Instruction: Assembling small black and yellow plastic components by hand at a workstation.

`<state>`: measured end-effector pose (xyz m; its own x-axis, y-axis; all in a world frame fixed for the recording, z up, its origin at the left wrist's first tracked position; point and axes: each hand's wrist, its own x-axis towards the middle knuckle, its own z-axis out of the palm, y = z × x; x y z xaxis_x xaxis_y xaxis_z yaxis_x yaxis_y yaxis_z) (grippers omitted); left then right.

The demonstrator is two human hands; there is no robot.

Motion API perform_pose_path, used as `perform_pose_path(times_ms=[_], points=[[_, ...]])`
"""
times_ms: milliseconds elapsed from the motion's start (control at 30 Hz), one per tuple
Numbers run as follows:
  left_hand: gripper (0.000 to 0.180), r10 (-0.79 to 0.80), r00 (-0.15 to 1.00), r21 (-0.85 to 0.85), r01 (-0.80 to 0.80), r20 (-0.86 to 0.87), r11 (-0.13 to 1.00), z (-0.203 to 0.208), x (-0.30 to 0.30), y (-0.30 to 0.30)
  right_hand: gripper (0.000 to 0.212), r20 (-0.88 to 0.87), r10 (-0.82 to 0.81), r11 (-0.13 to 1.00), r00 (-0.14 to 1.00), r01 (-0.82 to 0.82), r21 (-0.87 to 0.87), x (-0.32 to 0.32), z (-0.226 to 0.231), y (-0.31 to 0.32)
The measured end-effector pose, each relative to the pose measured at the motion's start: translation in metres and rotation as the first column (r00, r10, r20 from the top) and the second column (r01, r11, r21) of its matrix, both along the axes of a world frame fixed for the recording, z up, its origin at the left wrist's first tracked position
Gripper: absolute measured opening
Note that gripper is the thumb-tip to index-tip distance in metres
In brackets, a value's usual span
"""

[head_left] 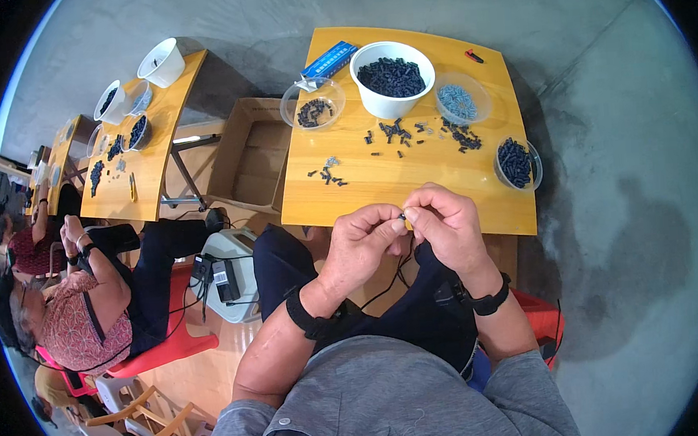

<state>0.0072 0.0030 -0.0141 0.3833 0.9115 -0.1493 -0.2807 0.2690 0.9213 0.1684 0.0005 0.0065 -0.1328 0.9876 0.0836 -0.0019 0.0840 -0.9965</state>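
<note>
My left hand [370,237] and my right hand [445,222] meet just off the table's near edge, fingertips pinched together. Between them sits a small black part [402,216], mostly covered by the fingers; both hands seem to grip it. Beyond them on the wooden table [435,181] lie loose small black parts [392,131] and a few tiny grey pieces [331,162]. A white tub [366,101] full of black parts stands at the back. Round clear containers hold blue-grey pieces [458,102], dark parts [313,113] and black parts [514,164].
A blue box [330,62] and a red-and-black tool [474,56] lie on the table's far side. An open cardboard box [253,156] stands left of it. Further left, a person [83,314] sits at another table [168,109] with tubs. A white case [232,269] stands beside my leg.
</note>
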Motion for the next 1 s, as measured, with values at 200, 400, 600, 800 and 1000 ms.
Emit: perform_pose_path(times_ms=[200,400,600,800,1000], points=[[0.011,-0.025,1.0,0.005,0.025,-0.01,1.0,-0.002,0.0,0.0,0.004,0.018,0.0,0.999,1.0,-0.001,0.036,-0.002,-0.005,-0.006],[0.011,-0.045,0.999,-0.018,0.045,-0.003,0.999,0.0,-0.001,-0.001,0.006,-0.101,-0.08,0.985,0.992,0.062,-0.164,-0.004,-0.005,-0.012],[0.011,-0.035,0.999,-0.003,0.035,-0.003,0.999,-0.002,0.001,0.002,0.008,-0.178,-0.066,0.993,0.982,0.047,-0.11,-0.003,-0.008,-0.014],[0.011,-0.044,0.999,0.021,0.044,-0.004,0.999,-0.002,0.0,0.002,0.009,-0.159,-0.069,0.99,0.985,0.049,-0.129,-0.003,-0.009,-0.014],[0.011,-0.05,0.999,0.008,0.05,0.016,0.999,0.0,-0.001,0.001,0.008,-0.275,-0.085,0.987,0.958,0.044,-0.153,-0.006,-0.012,-0.016]])
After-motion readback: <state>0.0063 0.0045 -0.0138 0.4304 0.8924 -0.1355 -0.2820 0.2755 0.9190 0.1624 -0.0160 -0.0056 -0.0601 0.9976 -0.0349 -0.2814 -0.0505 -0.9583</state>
